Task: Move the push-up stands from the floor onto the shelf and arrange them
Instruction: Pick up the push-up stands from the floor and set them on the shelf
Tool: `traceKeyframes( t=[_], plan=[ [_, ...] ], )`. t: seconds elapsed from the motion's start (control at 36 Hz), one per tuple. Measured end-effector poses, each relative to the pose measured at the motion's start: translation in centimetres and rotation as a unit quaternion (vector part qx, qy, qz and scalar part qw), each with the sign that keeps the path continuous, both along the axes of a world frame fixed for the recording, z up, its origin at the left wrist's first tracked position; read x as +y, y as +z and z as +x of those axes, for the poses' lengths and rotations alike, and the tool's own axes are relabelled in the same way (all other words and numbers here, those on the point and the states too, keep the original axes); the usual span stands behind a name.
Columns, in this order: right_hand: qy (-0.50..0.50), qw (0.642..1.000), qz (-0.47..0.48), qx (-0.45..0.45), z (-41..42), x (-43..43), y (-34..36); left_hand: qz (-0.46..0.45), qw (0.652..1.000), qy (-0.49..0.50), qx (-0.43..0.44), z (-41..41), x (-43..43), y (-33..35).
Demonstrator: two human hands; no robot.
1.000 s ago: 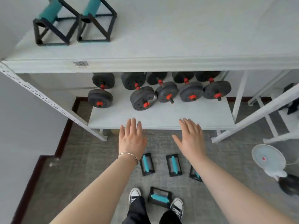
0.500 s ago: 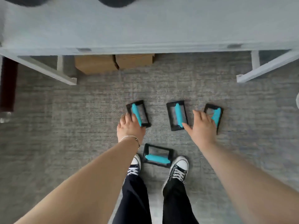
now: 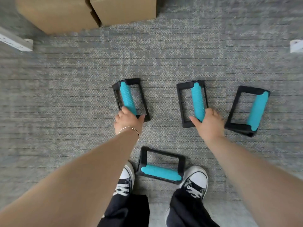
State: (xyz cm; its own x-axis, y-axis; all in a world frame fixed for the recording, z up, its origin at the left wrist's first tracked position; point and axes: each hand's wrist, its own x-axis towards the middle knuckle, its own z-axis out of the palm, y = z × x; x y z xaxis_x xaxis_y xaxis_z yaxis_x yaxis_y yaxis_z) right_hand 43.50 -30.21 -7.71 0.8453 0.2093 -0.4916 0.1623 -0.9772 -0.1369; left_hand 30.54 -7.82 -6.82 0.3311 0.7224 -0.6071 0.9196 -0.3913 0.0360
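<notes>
Four stands on the carpet (image 3: 65, 95), two gripped.
Left hand (image 3: 127, 122) closed on near end of left stand (image 3: 128, 98); right hand (image 3: 208, 123) closed on near end of middle stand (image 3: 197, 102). Right stand (image 3: 255, 110) and near stand (image 3: 161, 172), between shoes (image 3: 195, 179), untouched.

Open carpet (image 3: 68, 99) is lying wide to my left; cardboard boxes (image 3: 88, 12) are blocking ahead, a third stand (image 3: 248, 110) is crowding my right hand (image 3: 208, 124), another stand (image 3: 161, 166) is sitting between my shoes (image 3: 196, 179).
</notes>
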Motion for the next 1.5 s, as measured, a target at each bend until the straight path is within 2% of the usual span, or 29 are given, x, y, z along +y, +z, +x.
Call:
traceKeyframes(
  t=[0.17, 0.33, 0.44, 0.58, 0.69, 0.81, 1.0, 1.08, 1.28, 1.5],
  plan=[
    [-0.039, 0.999, 0.028, -0.021, -0.3, 0.2, -0.5, -0.048, 0.989, 0.126, -0.063, 0.7, 0.4, 0.0],
    [-0.093, 0.991, 0.098, -0.021, -0.5, 1.1, 6.2, -0.063, 0.991, 0.074, -0.088, 1.2, -0.5, 6.4],
    [-0.104, 0.984, 0.14, -0.03, -1.1, 1.5, 14.9, -0.056, 0.99, 0.025, -0.127, 1.3, -2.0, 15.2],
    [-0.136, 0.973, 0.187, -0.027, -1.8, 1.7, 29.4, -0.047, 0.976, -0.015, -0.21, 1.4, -3.4, 29.6],
    [-0.165, 0.954, 0.249, -0.003, -2.0, 1.6, 42.4, -0.037, 0.962, -0.024, -0.271, 2.0, -3.9, 42.2],
    [-0.176, 0.94, 0.29, -0.022, -1.8, 1.3, 54.7, -0.025, 0.949, -0.009, -0.315, 3.3, -3.9, 54.6],
    [-0.176, 0.908, 0.375, -0.068, 0.2, 1.1, 71.4, 0.01, 0.912, -0.001, -0.41, 5.6, -4.3, 71.9],
    [-0.149, 0.898, 0.4, -0.107, 1.2, 1.1, 77.0, 0.038, 0.892, -0.006, -0.451, 6.3, -4.7, 77.4],
    [-0.11, 0.849, 0.479, -0.195, 3.4, 0.9, 86.8, 0.087, 0.829, 0.007, -0.553, 7.5, -5.6, 86.3],
    [-0.097, 0.819, 0.504, -0.255, 8.1, 4.4, 93.5, 0.122, 0.792, 0.006, -0.598, 11.9, -2.4, 92.6]
  ],
)
